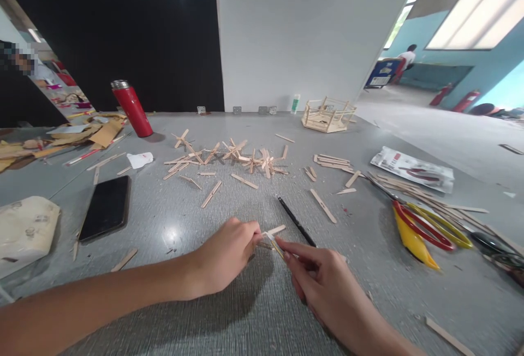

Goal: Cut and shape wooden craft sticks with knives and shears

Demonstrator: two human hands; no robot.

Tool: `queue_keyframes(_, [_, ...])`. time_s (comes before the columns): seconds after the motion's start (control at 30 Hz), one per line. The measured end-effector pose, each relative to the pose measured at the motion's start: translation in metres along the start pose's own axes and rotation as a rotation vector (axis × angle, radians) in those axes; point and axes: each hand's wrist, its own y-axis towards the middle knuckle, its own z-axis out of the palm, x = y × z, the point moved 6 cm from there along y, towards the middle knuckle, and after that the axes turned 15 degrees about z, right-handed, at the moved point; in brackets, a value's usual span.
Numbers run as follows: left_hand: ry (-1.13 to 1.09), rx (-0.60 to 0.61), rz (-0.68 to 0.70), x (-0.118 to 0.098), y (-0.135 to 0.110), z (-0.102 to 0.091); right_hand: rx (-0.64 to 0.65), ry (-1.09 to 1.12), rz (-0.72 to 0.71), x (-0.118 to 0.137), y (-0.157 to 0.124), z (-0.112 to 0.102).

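Note:
My left hand (227,255) is closed in a pinch on a short wooden stick (275,231) that rests on the grey table (172,219). My right hand (323,279) is closed round a thin yellowish tool (277,248) whose tip touches the stick just right of my left fingertips. What the tool is I cannot make out. A black pen (295,220) lies on the table right behind both hands. A scatter of several more wooden sticks (229,156) lies farther back in the middle.
A black phone (105,207) lies at the left, a red flask (131,108) stands behind it. Red and yellow scissors (429,230) and a printed packet (413,169) lie at the right. A small stick-built frame (327,114) stands at the back. Cardboard scraps (82,135) lie far left.

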Motion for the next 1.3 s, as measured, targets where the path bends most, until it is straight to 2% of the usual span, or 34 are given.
queue_keyframes(0.07, [-0.012, 0.001, 0.002, 0.002, 0.000, 0.001, -0.020, -0.001, -0.024, 0.003, 0.000, -0.001])
queue_keyframes(0.27, [-0.095, 0.003, 0.016, 0.005, 0.003, 0.001, -0.277, -0.115, -0.276, 0.017, -0.009, -0.006])
queue_keyframes(0.4, [-0.113, 0.035, 0.023, 0.002, 0.003, 0.001, -0.330, -0.125, -0.353, 0.022, -0.012, -0.005])
queue_keyframes(0.73, [0.015, -0.117, 0.100, 0.002, -0.001, 0.011, -0.276, -0.023, -0.289, 0.011, -0.009, 0.003])
queue_keyframes(0.87, [0.021, -0.113, 0.143, 0.003, -0.004, 0.013, -0.297, -0.017, -0.277, 0.008, -0.011, 0.005])
queue_keyframes(1.07, [-0.005, -0.093, 0.209, 0.002, -0.005, 0.012, -0.210, 0.124, -0.193, 0.003, -0.005, 0.005])
queue_keyframes(1.3, [-0.004, -0.054, 0.237, 0.002, -0.004, 0.012, -0.239, 0.090, -0.194, 0.004, -0.003, 0.004])
